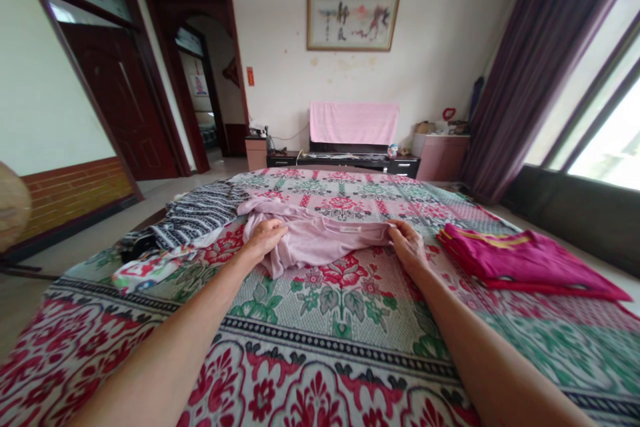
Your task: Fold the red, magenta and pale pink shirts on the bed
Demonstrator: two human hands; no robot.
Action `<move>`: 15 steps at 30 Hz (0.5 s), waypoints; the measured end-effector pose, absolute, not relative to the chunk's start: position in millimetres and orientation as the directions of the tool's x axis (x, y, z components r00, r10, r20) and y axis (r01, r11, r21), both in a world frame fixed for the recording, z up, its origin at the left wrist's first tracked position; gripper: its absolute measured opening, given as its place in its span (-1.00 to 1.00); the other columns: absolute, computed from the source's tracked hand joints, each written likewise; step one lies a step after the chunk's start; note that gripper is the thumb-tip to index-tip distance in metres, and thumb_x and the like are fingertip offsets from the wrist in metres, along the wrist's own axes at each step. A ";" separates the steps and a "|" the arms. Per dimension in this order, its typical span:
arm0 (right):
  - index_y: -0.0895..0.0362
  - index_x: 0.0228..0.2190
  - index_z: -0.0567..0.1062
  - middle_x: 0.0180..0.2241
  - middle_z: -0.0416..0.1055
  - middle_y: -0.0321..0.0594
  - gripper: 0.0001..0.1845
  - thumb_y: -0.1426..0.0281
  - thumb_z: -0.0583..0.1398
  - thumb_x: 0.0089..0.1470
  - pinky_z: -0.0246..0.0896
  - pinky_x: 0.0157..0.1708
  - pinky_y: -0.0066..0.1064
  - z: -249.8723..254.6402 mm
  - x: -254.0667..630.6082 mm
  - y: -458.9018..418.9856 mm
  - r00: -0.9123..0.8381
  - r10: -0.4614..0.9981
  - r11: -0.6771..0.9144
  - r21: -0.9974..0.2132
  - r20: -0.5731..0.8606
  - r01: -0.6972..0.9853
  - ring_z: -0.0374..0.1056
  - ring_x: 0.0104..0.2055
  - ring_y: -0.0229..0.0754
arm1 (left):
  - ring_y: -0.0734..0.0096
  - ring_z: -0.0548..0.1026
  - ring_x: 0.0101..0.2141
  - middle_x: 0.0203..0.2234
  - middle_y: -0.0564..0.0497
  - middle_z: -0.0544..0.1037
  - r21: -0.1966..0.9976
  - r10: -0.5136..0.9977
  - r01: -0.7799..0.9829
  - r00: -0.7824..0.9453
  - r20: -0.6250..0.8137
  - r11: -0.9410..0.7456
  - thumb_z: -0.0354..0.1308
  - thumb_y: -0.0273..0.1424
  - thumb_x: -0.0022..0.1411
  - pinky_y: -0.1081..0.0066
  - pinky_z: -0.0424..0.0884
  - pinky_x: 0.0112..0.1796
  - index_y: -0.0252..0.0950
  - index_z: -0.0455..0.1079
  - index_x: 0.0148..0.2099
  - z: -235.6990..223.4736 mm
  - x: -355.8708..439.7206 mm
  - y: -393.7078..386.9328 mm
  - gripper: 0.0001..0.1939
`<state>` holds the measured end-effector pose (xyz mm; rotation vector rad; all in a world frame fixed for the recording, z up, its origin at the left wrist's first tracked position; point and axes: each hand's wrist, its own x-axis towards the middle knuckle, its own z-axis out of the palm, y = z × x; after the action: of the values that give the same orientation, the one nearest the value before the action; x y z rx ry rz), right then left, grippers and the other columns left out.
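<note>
Carefully, our left hand and right hand pinch the pale pink shirt over the patterned cloth; uneven pulling could twist its bunched left part, and loosening either grip could crumple it.

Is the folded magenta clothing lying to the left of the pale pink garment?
No, the folded magenta clothing lies right of the pale pink garment.
</note>
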<state>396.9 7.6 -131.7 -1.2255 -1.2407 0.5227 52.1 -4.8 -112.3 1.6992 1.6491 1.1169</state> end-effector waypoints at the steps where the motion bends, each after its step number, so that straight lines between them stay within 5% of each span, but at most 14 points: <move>1: 0.17 -0.36 0.49 -0.53 0.38 -0.29 -0.62 0.15 0.13 -0.15 0.16 -0.42 -0.40 -131.4 397.3 7.4 0.331 0.839 0.335 -0.890 0.431 0.309 0.23 -0.47 -0.23 | 0.31 0.46 -0.36 -0.46 0.03 0.55 0.824 0.976 0.552 -0.081 0.204 -0.127 0.04 -0.23 0.03 0.42 0.32 -0.37 -0.34 0.50 -0.30 -112.2 52.2 -4.7 -0.67; 15: 0.16 -0.39 0.50 -0.55 0.37 -0.29 -0.59 0.07 0.15 -0.08 0.17 -0.44 -0.42 -134.6 398.1 11.3 0.338 0.807 0.376 -0.863 0.484 0.338 0.21 -0.47 -0.25 | 0.28 0.52 -0.25 -0.29 -0.02 0.62 0.846 0.956 0.513 -0.148 0.253 -0.145 0.07 -0.31 0.00 0.44 0.38 -0.24 -0.35 0.53 -0.18 -103.3 54.0 -9.1 -0.63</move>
<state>398.1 11.3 -134.6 -1.2067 -1.2478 0.4295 54.0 -9.1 -103.3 1.6529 1.6565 1.2397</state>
